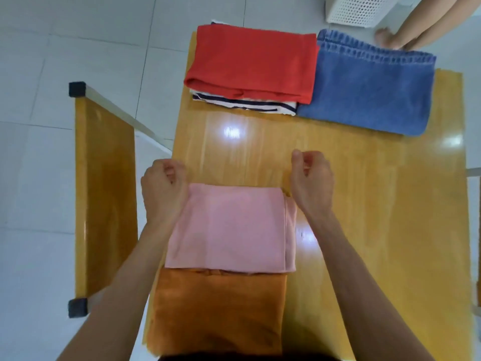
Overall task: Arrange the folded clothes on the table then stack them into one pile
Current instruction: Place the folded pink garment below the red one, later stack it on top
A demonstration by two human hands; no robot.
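A folded pink garment (229, 227) lies on the wooden table (364, 194), partly over a folded orange garment (218, 311) at the near edge. My left hand (164, 188) is curled at the pink garment's far left corner, touching it. My right hand (311, 178) is curled at its far right corner; whether either hand pinches the cloth I cannot tell. At the far side a folded red garment (252, 63) rests on a striped white and navy one (247, 104). Folded blue jeans (369, 87) lie to their right.
A wooden bench (104, 194) with black corner caps stands left of the table. Another person's arm and hand (390, 39) reach to the jeans' far edge. A white perforated basket (356, 10) sits on the tiled floor beyond.
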